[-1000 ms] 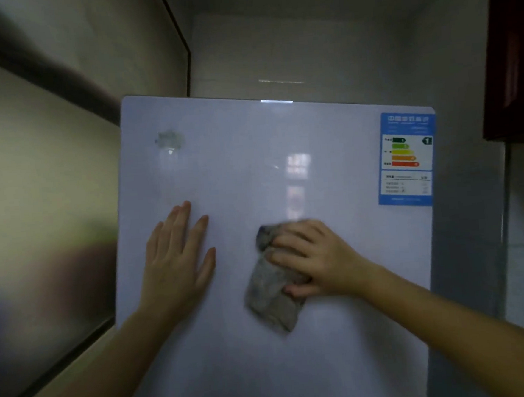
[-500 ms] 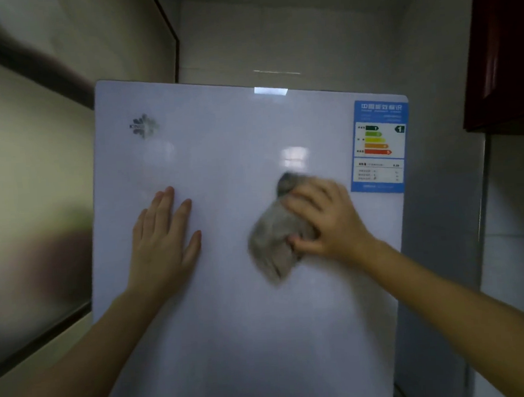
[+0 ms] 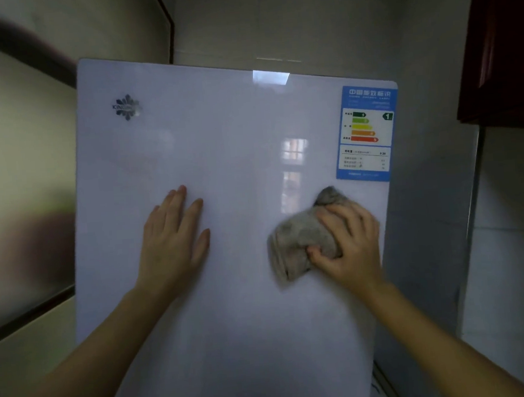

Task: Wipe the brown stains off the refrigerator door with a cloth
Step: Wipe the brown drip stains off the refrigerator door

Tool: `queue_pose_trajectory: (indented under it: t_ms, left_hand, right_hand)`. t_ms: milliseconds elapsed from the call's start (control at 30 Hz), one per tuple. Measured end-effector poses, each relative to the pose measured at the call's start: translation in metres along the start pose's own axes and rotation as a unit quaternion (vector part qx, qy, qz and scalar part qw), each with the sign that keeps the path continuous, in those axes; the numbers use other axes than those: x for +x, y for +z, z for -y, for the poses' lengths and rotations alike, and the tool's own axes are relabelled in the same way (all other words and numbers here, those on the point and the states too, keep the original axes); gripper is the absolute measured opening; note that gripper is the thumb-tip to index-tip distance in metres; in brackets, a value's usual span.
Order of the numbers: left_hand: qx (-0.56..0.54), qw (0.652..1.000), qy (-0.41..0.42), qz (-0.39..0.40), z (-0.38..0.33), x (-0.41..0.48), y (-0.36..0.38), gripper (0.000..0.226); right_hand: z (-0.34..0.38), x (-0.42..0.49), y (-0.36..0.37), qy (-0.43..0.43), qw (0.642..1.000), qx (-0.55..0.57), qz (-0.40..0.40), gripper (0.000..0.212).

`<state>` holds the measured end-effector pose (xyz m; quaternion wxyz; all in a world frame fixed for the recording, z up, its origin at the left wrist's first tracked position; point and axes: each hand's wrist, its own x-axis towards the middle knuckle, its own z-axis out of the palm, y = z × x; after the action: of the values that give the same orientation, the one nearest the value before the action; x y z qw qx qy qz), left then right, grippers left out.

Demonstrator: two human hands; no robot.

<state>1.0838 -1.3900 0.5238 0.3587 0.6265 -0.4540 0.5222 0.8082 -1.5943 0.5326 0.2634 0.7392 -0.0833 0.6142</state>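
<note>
The white refrigerator door [image 3: 229,144] fills the middle of the view. My right hand [image 3: 350,241] presses a crumpled grey cloth [image 3: 300,236] against the door near its right edge, just below the energy label. My left hand [image 3: 170,242] lies flat on the door to the left, fingers spread, holding nothing. I see no brown stain on the bare part of the door; the patch under the cloth is hidden.
A blue energy label [image 3: 366,132] sits at the door's top right and a snowflake logo [image 3: 126,107] at its top left. A dark red cabinet [image 3: 504,42] hangs at the upper right. A frosted panel [image 3: 18,184] stands on the left.
My right hand has carried the cloth from the door's centre rightwards to the right edge below the label. My left hand has stayed flat on the door.
</note>
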Motion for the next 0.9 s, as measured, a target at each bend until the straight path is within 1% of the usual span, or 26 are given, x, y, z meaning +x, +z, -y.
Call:
queue_pose_trajectory:
  t_ms: [33, 100, 133, 167, 233, 333, 433, 467, 500, 533, 567, 633, 667, 700, 733, 833, 900]
  left_hand:
    - [0.004, 1.0, 0.003, 0.005, 0.0, -0.001, 0.002, 0.055]
    - [0.013, 1.0, 0.01, 0.006, 0.002, -0.002, 0.003, 0.056]
    - [0.016, 1.0, 0.013, 0.003, 0.003, -0.002, 0.004, 0.055]
    - [0.017, 1.0, 0.016, 0.0, 0.004, -0.002, 0.004, 0.055]
    - [0.017, 1.0, 0.017, -0.001, 0.005, -0.003, 0.004, 0.055]
    - [0.014, 1.0, 0.019, -0.002, 0.005, -0.002, 0.004, 0.055]
    - [0.003, 1.0, 0.027, -0.01, 0.008, -0.004, 0.001, 0.053]
    - [0.001, 1.0, 0.028, -0.013, 0.011, -0.007, -0.001, 0.053]
    - [0.001, 1.0, 0.028, -0.013, 0.015, -0.009, -0.003, 0.052]
    - [0.002, 1.0, 0.024, -0.008, 0.021, -0.011, -0.006, 0.052]
    - [0.003, 1.0, 0.018, -0.002, 0.027, -0.014, -0.008, 0.052]
    - [0.009, 1.0, 0.007, 0.006, 0.041, -0.018, -0.013, 0.053]
    - [0.015, 1.0, 0.004, 0.006, 0.048, -0.021, -0.016, 0.053]
    - [0.021, 1.0, 0.001, 0.005, 0.055, -0.024, -0.019, 0.052]
    - [0.026, 1.0, -0.004, 0.005, 0.063, -0.026, -0.021, 0.052]
    - [0.041, 0.999, -0.016, 0.008, 0.083, -0.035, -0.029, 0.052]
    - [0.049, 0.999, -0.019, 0.007, 0.097, -0.04, -0.033, 0.052]
  right_hand:
    - [0.002, -0.016, 0.001, -0.058, 0.998, 0.003, 0.027, 0.061]
    - [-0.002, -0.04, -0.001, -0.178, 0.981, 0.003, 0.077, 0.061]
    - [-0.006, -0.044, -0.005, -0.209, 0.974, 0.001, 0.09, 0.06]
    - [-0.01, -0.044, -0.01, -0.214, 0.972, -0.004, 0.093, 0.059]
    - [-0.019, -0.037, -0.017, -0.176, 0.981, -0.026, 0.074, 0.058]
    - [-0.03, -0.025, -0.025, -0.053, 0.997, -0.052, 0.023, 0.059]
    - [-0.013, -0.031, -0.021, 0.077, 0.997, -0.032, 0.001, 0.061]
    - [-0.002, -0.038, -0.017, 0.095, 0.995, -0.022, 0.0, 0.061]
    - [0.008, -0.045, -0.012, 0.085, 0.996, -0.012, 0.008, 0.059]
    - [0.018, -0.053, -0.007, 0.045, 0.999, -0.003, 0.028, 0.058]
    - [0.026, -0.059, -0.002, -0.017, 0.999, 0.005, 0.05, 0.056]
    - [0.035, -0.064, 0.006, -0.134, 0.987, 0.015, 0.086, 0.053]
    - [0.036, -0.06, 0.009, -0.162, 0.982, 0.017, 0.094, 0.053]
    - [0.037, -0.051, 0.011, -0.165, 0.982, 0.016, 0.093, 0.053]
    - [0.037, -0.039, 0.013, -0.149, 0.985, 0.011, 0.083, 0.054]
    - [0.041, 0.015, 0.019, -0.033, 0.999, -0.001, 0.024, 0.053]
    - [0.052, 0.054, 0.026, 0.039, 0.999, 0.012, -0.023, 0.054]
